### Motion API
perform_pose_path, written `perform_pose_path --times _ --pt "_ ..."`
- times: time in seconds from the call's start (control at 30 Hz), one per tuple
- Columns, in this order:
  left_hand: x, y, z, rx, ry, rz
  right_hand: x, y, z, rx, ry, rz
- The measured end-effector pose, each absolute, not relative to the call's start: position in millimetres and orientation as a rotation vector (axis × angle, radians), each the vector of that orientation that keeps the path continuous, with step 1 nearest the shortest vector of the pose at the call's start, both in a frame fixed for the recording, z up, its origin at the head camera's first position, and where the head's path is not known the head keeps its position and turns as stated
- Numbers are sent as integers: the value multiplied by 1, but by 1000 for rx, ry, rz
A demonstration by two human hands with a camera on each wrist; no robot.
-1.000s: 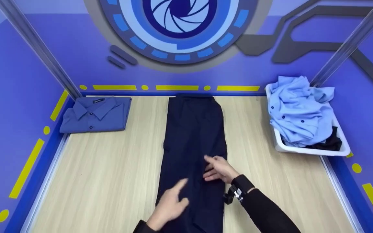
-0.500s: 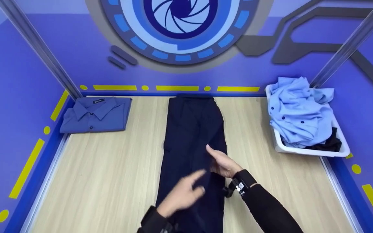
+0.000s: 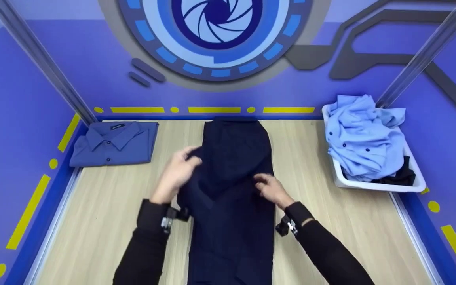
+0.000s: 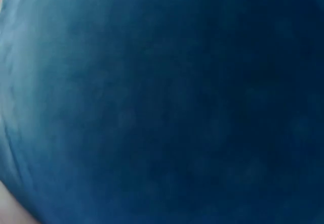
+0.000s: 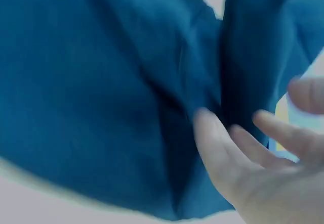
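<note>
A dark navy garment [image 3: 236, 221] lies in a long, narrow strip down the middle of the table, its far end near the back wall. At its left edge my left hand [image 3: 176, 170] pinches the cloth between thumb and fingers, pulling a slack flap outward. Dark cloth [image 4: 167, 102] fills nearly all of the left wrist view. My right hand [image 3: 271, 190] is at the garment's right edge. In the right wrist view its fingers [image 5: 217, 148] are spread and slightly bent, with the tips right at a crease in the cloth [image 5: 101, 92].
On the back left of the table [image 3: 113, 221] sits a neatly folded blue shirt [image 3: 113, 146], collar up. At the back right a white basket [image 3: 382, 186] holds a heaped light blue shirt [image 3: 362, 138] and some black cloth [image 3: 400, 174]. Walls enclose the back and both sides.
My left hand has moved from over the garment's middle up and out to its left edge, drawing cloth that way. My right hand stays near the right edge, its raised thumb now lowered.
</note>
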State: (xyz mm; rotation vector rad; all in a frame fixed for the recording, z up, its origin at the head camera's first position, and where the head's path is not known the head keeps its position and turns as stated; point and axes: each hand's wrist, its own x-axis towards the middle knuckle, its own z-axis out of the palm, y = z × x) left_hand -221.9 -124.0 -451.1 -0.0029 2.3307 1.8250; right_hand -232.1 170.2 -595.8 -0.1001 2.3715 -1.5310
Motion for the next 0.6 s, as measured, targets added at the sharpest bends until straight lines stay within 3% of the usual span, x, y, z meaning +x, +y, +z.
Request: perform_pose_path --times 0.17,0.4,0.6 --pt "-243 -125 -427 14 2333 1868 -261 182 -602 -295 2796 -1151" --pt "-272 -115 -403 58 2338 2049 -286 188 -612 -339 2709 -935" --pt "-282 -111 -386 148 2404 1851 -292 181 -620 -372 2606 -813"
